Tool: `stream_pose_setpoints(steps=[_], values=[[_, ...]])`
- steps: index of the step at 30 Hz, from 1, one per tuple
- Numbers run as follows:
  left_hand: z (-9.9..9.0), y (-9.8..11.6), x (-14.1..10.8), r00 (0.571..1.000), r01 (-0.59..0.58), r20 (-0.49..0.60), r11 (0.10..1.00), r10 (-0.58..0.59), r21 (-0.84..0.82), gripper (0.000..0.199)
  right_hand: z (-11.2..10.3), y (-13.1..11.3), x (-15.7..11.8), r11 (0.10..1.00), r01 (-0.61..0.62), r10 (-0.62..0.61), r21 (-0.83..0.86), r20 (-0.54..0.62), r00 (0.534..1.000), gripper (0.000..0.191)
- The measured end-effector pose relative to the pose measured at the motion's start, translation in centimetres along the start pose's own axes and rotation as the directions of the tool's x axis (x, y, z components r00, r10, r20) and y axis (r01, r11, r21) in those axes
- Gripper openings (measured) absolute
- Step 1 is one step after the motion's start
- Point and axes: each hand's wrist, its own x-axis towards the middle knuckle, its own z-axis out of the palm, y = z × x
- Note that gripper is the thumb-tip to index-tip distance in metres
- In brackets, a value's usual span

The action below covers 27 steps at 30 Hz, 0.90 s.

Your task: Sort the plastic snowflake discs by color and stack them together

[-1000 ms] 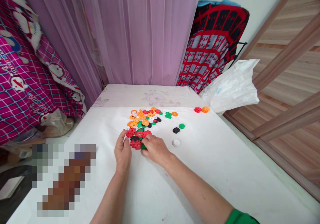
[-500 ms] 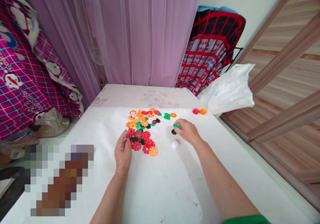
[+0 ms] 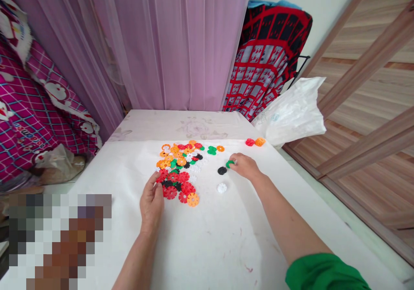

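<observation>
The left hand (image 3: 152, 199) is held low with its fingers pointed forward and slightly curled, the forearm angled up from below. The right hand (image 3: 244, 167) is reached farther out, its fingertips drawn together in a pinch, the forearm stretched diagonally and bared below the elbow.

From my camera I see purple curtains (image 3: 174, 44), a white wall (image 3: 323, 5) and 1 table (image 3: 213, 247).
</observation>
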Motion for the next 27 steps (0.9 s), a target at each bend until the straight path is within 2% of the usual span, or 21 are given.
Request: stream_pose_setpoints(steps=[5, 8, 11, 14, 21, 27], values=[[0.1, 0.5, -0.1, 1.000, 0.003, -0.012, 1.000, -0.003, 0.018, 0.033, -0.3, 0.3, -0.4, 0.998, 0.030, -0.029, 0.046, -0.019, 0.999, 0.019], [0.2, 0.9, -0.2, 1.000, 0.013, -0.022, 1.000, -0.013, 0.018, 0.033, -0.4, 0.1, -1.1, 0.990, 0.096, -0.090, 0.108, -0.059, 0.994, 0.019], [0.3, 0.9, -0.1, 1.000, 0.025, -0.014, 1.000, -0.025, -0.016, 0.033, -0.4, -0.7, -1.8, 0.964, 0.183, -0.181, 0.192, -0.025, 0.983, 0.023], [0.3, 0.7, -0.1, 1.000, 0.017, -0.015, 1.000, -0.017, -0.024, 0.033, -0.1, -1.6, -2.2, 0.958, 0.194, -0.205, 0.213, 0.034, 0.978, 0.035], [0.2, 0.6, -0.1, 1.000, 0.030, -0.002, 0.999, -0.030, -0.033, 0.032, -0.1, -3.7, -1.9, 0.974, 0.225, -0.222, -0.003, 0.138, 0.965, 0.043], [0.4, 0.6, -0.1, 0.999, 0.054, 0.005, 0.996, -0.053, -0.077, 0.034, -0.8, -5.6, -1.9, 0.954, 0.251, -0.217, -0.162, 0.203, 0.955, 0.028]])
